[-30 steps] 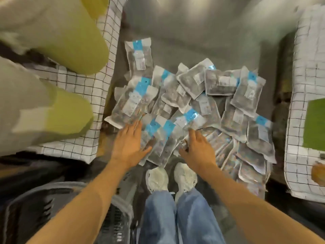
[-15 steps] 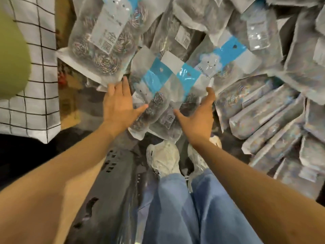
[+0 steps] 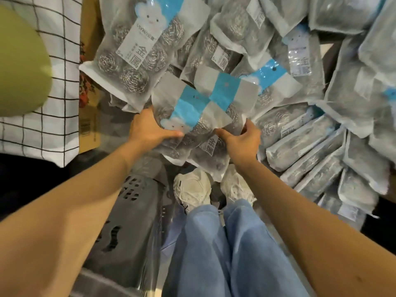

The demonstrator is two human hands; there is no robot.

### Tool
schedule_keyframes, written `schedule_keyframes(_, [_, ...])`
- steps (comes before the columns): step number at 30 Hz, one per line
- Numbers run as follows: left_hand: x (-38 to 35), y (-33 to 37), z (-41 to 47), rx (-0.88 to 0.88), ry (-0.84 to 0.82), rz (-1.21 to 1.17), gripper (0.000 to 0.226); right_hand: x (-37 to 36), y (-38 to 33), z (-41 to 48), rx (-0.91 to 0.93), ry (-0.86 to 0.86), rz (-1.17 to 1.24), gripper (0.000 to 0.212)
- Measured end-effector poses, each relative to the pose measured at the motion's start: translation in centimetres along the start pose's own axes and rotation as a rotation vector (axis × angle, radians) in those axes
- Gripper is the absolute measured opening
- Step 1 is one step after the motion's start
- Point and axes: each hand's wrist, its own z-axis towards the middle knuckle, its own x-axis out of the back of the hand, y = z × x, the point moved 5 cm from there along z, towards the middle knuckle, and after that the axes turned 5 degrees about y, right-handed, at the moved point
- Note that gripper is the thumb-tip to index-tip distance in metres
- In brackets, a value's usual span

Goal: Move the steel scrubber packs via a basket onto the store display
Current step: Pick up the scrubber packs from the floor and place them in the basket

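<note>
Steel scrubber packs (image 3: 300, 86) heaped all over the floor (image 3: 113, 121). Grabbing a couple of blue-topped packs (image 3: 192, 108) at the pile's near edge: left hand (image 3: 147, 129) wrapped round the left side, right hand (image 3: 242, 142) clamped on the right. Grey basket (image 3: 128, 211) just beside white sneakers (image 3: 192, 187).

shop floor; heaped retail scrubber packs (image 3: 137, 56), grey basket (image 3: 128, 221)

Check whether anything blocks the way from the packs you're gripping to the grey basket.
Nothing visible does. The left hand and right hand grip the packs; the grey basket sits just below-left of them, partly hidden by the left forearm.
</note>
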Motion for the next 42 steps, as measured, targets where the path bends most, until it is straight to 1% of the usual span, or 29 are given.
schedule_keyframes(2, [1.1,1.0,-1.1,0.035,0.022,-0.041,0.084,1.4,-1.6,-0.3,0.011,-0.029,0.019,0.041])
schedule_keyframes(3, [1.8,1.7,-1.7,0.049,0.035,-0.076,0.083,2.3,-2.6,-0.6,0.023,-0.038,0.017,0.04])
schedule_keyframes(4, [2.6,2.5,-2.4,0.067,0.051,-0.113,0.078,3.2,-3.6,-0.9,0.034,-0.043,0.016,0.039])
schedule_keyframes(7, [5.6,5.3,-4.6,0.098,0.079,-0.181,0.054,6.4,-7.6,-2.3,0.056,-0.062,0.005,0.036])
schedule_keyframes(8, [6.8,6.2,-5.4,0.101,0.083,-0.2,0.052,7.4,-9.2,-2.8,0.067,-0.077,0.014,0.035])
schedule_keyframes(11, [11.0,9.4,-7.9,0.105,0.094,-0.238,0.057,10.6,-14.8,-4.9,0.108,-0.146,0.032,0.035])
schedule_keyframes(14, [16.2,13.1,-11.4,0.07,0.147,-0.357,0.055,13.8,-20.9,-7.9,0.162,-0.193,0.027,0.036])
schedule_keyframes(17, [21.9,16.4,-15.8,0.066,0.204,-0.482,0.053,17.0,-27.1,-11.8,0.223,-0.231,0.035,0.026])
schedule_keyframes(20, [27.3,18.8,-20.3,0.117,0.235,-0.588,0.041,19.9,-33.0,-16.2,0.288,-0.248,0.082,0.013])
schedule_keyframes(22, [30.4,20.1,-23.3,0.108,0.252,-0.644,0.037,21.5,-36.6,-19.3,0.336,-0.281,0.106,0.009])
schedule_keyframes(24, [33.4,20.9,-26.5,0.089,0.262,-0.673,0.033,22.9,-39.5,-22.3,0.373,-0.314,0.126,0.011])
schedule_keyframes(28, [37.8,21.2,-33.7,0.101,0.321,-0.762,0.027,24.6,-44.0,-28.2,0.443,-0.398,0.155,0.012])
schedule_keyframes(31, [40.0,20.3,-39.7,0.119,0.41,-0.856,0.027,24.9,-46.1,-32.6,0.489,-0.493,0.134,0.011])
schedule_keyframes(32, [40.6,19.8,-41.6,0.117,0.453,-0.894,0.03,24.8,-46.5,-34.1,0.502,-0.536,0.126,0.013])
schedule_keyframes(35, [42.1,17.6,-47.9,0.154,0.606,-1.002,0.054,24.0,-46.9,-38.5,0.526,-0.655,0.094,0.019])
schedule_keyframes(39, [42.9,13.0,-56.6,0.262,0.796,-1.118,0.056,21.6,-46.0,-44.7,0.571,-0.83,0.032,0.011])
schedule_keyframes(41, [42.7,10.6,-61.1,0.293,0.892,-1.18,0.046,20.1,-45.1,-48.4,0.58,-0.93,-0.007,0.006])
schedule_keyframes(42, [42.4,9.3,-63.2,0.315,0.935,-1.203,0.045,19.3,-44.5,-50.1,0.591,-0.977,-0.034,0.005])
